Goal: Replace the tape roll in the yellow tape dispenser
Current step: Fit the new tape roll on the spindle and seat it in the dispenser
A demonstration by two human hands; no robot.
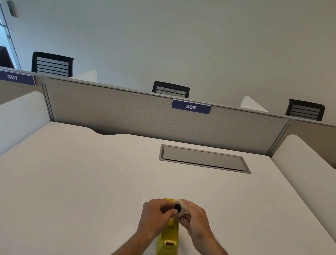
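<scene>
We observe the yellow tape dispenser (168, 242) standing on the white table (77, 180), near its front edge. Just above it, the right hand (192, 219) grips a clear tape roll (180, 207). The left hand (155, 214) pinches the black core (177, 207) at the roll's centre with closed fingers (169, 210).

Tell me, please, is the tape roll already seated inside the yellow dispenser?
No: the tape roll is held up between the left hand and right hand, above the yellow dispenser standing on the desk.
</scene>
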